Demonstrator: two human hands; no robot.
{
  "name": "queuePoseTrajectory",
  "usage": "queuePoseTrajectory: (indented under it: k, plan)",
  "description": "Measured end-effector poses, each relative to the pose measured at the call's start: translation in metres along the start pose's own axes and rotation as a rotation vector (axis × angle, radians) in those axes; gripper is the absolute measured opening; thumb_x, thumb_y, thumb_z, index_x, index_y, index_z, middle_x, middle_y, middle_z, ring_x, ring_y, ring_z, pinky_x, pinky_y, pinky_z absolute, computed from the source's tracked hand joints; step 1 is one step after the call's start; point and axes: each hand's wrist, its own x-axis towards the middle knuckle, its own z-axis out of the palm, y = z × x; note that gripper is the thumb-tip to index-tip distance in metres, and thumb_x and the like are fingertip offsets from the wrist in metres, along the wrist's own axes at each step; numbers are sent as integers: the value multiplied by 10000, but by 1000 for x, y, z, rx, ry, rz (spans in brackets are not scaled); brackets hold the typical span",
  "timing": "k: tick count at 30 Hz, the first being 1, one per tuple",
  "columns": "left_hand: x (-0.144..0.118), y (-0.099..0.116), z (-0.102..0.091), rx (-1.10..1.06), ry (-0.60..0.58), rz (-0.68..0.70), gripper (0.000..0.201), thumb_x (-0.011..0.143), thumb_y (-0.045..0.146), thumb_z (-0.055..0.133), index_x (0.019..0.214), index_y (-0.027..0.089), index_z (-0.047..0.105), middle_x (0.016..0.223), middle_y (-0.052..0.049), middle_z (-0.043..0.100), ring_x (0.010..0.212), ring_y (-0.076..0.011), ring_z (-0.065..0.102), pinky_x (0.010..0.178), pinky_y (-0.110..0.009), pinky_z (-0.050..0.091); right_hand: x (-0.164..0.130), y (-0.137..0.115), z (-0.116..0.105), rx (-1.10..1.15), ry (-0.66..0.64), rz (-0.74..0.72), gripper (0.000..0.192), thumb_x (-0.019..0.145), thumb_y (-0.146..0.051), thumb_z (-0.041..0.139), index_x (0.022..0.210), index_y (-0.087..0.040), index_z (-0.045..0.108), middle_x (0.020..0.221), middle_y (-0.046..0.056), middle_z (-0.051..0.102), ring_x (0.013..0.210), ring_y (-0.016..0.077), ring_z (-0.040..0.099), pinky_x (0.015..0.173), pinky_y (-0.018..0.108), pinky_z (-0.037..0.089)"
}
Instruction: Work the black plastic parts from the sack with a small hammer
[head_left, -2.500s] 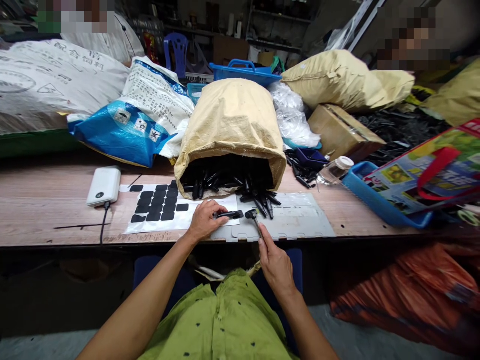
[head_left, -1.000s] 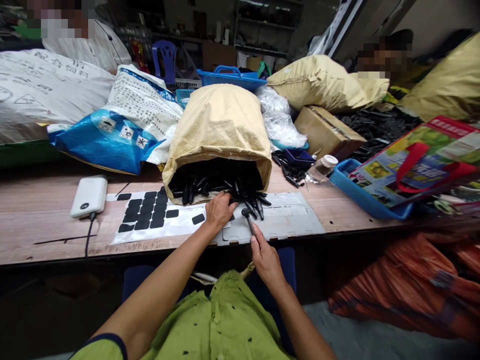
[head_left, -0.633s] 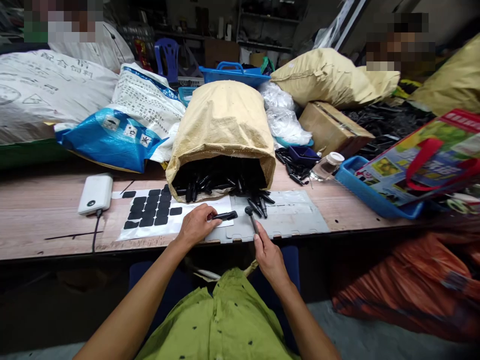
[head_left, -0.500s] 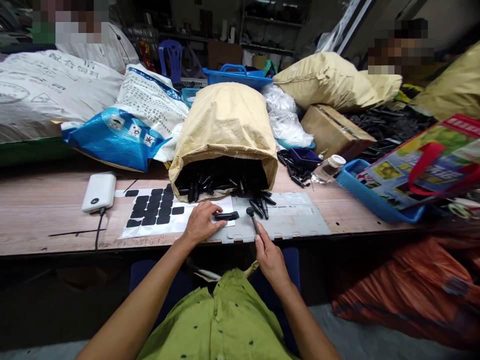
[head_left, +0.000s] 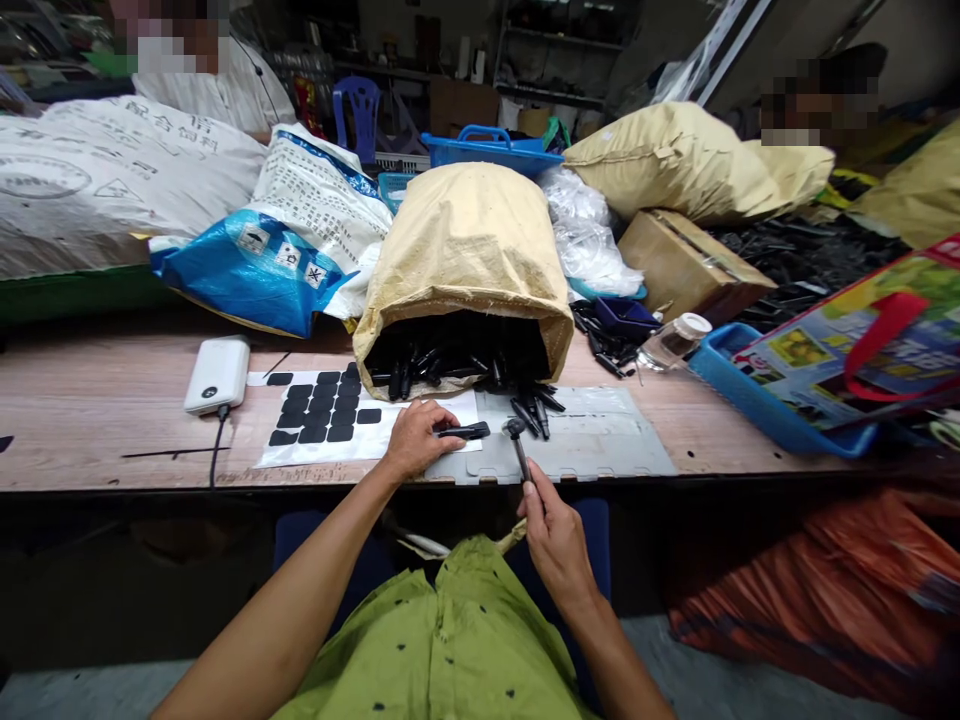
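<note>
Across the cluttered wooden bench (head_left: 90, 400) we pin a black part (head_left: 465, 431) flat with our left hand (head_left: 416, 440), our right hand (head_left: 551, 530) gripping a small hammer (head_left: 517, 445) just right of it for striking.

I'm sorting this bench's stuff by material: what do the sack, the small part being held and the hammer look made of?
Sack: woven tan plastic, matte, by its weave and frayed rim. Small part in the left hand: probably moulded black plastic, slight sheen. Hammer in the right hand: head looks metal, dull grey; too small to confirm.

White sack (head_left: 112, 170) top left: Chinese print "配合饲料".
</note>
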Motion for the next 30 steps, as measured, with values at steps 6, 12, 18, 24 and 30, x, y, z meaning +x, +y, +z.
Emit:
queuePoseTrajectory:
  k: [6,12,18,24,30]
  plan:
    - [0,0,2,-32,11,-29,204,722,363,858,863,259,755,883,10,696,946,-213,572,856,-342,396,2,-29,6,93,-51,-156,516,1041,-363,398,1497,-160,524,787,13,699,668,137,646,662,212,515]
    - [1,-1,3,-34,23,-24,204,728,352,851,812,230,711,879,8,692,925,-206,569,819,-323,384,9,-47,19,74,-94,-294,509,1035,-280,387,1533,-237,486,823,14,702,718,133,660,737,210,522]
    - [1,1,2,-15,27,-24,179,739,329,829,753,219,689,845,4,678,889,-204,560,797,-323,378,9,-46,22,-17,-166,-273,500,1041,-270,368,1523,-272,504,889,37,732,767,154,686,692,213,515]
    - [0,2,4,-59,38,-27,155,722,318,847,821,255,745,878,11,705,924,-209,574,856,-345,392,11,-41,14,-25,-70,-252,514,1028,-278,373,1523,-239,506,864,44,730,764,157,684,740,230,536]
    - [-1,3,4,-41,40,-32,175,716,343,850,821,252,745,868,5,702,916,-216,578,856,-355,407,12,-37,2,24,-48,-171,502,1030,-331,392,1500,-235,538,854,33,747,718,150,691,714,218,551]
